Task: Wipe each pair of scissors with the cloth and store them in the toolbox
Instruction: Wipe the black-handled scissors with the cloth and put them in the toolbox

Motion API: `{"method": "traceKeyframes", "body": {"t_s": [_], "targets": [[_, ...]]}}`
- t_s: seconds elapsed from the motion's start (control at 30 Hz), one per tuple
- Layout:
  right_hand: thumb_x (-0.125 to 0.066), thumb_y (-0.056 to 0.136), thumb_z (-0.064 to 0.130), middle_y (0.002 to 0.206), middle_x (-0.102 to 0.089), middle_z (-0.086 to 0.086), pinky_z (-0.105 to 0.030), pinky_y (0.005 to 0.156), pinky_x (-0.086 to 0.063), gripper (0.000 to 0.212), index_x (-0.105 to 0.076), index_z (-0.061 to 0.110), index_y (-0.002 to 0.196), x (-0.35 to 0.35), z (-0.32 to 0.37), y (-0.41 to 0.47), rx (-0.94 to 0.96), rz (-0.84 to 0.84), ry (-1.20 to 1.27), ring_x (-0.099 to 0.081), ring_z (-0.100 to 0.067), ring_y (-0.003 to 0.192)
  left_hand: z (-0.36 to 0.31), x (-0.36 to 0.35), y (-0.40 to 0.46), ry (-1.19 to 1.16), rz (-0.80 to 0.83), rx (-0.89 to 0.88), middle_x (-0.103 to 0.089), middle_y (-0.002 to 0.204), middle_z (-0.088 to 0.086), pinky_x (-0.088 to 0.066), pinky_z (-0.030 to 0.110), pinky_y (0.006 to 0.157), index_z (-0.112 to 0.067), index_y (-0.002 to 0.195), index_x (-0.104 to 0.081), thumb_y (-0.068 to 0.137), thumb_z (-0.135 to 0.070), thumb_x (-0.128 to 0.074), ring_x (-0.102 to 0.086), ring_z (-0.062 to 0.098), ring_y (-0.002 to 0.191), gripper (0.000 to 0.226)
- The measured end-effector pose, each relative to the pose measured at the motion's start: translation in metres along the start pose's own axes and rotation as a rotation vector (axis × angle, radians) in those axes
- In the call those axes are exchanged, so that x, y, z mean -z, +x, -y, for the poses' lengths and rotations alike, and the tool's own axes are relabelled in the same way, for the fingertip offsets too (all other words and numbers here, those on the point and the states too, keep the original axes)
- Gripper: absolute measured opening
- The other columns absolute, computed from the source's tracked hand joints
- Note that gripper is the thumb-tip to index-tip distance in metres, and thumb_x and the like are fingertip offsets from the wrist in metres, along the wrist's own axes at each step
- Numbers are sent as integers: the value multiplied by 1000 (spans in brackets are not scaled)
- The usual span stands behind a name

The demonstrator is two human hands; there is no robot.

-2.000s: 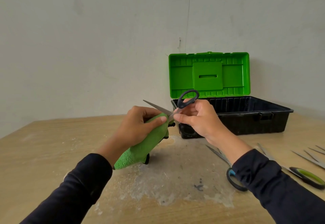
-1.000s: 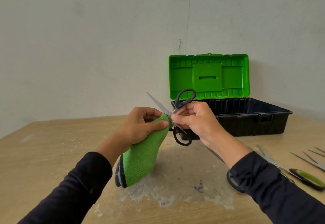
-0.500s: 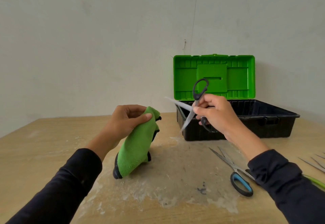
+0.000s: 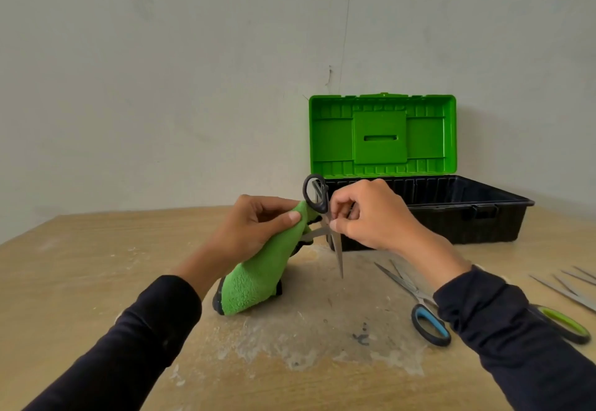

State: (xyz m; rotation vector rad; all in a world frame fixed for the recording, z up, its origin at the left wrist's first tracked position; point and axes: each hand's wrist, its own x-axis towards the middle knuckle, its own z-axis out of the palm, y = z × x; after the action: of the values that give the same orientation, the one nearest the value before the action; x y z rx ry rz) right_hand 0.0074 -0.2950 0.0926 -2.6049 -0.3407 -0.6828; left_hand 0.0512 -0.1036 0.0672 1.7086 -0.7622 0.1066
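Pinching black scissors [image 4: 325, 217] in right hand [image 4: 371, 217] | left hand [image 4: 254, 226] clutching cloth [image 4: 261, 275] round blade | toolbox [image 4: 451, 213] open behind

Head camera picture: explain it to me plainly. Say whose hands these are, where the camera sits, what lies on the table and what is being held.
No machine here: a person wears one camera on the head, looking down at both bare hands. The left hand grips a green cloth. The right hand holds black-handled scissors, blades spread, one blade running into the cloth. On the wooden table stands an open toolbox with a green lid. Blue-handled scissors, green-handled scissors and more blades lie at right.
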Motion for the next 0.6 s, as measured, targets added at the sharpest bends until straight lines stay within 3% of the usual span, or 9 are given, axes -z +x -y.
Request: {"method": "traceKeyframes", "body": {"t_s": [0.1,0.2,0.3,0.37,0.6], "targets": [[-71,72,19,57,-59,15,-27,63,-49,20,-60,29,59,4,1,-1,15,-24,16,-59,-5,63,0,-6,-2,79,72,-19,-74,92,8,-56,23,74,-10,105,-70,89,-14,-55,-69,15,80,22],[-71,73,19,56,-59,15,-27,63,-49,21,-59,30,59,5,4,-2,24,-13,16,-60,-6,64,1,-9,-4,92,129,-23,-74,92,10,-55,29,80,-10,104,-70,90,-13,-54,-69,24,87,21],[-70,74,19,56,-57,16,-22,60,-43,18,-61,29,61,3,8,-2,49,1,-14,-58,-2,63,5,-13,-3,200,102,-77,-73,98,0,-50,16,82,-11,103,-71,84,-13,-63,-67,10,92,20],[-70,73,19,56,-58,16,-24,62,-47,16,-63,28,63,0,13,-3,82,3,-30,-59,-3,63,8,-15,-3,218,64,-61,-72,100,3,-49,14,80,-10,102,-70,79,-12,-69,-67,8,91,23],[-72,73,18,58,-61,15,-32,67,-55,10,-68,24,66,-6,15,-2,96,-31,35,-60,-2,60,11,-16,-1,300,67,-53,-71,92,8,-55,43,83,-8,99,-67,82,-15,-67,-69,20,82,18]]}}
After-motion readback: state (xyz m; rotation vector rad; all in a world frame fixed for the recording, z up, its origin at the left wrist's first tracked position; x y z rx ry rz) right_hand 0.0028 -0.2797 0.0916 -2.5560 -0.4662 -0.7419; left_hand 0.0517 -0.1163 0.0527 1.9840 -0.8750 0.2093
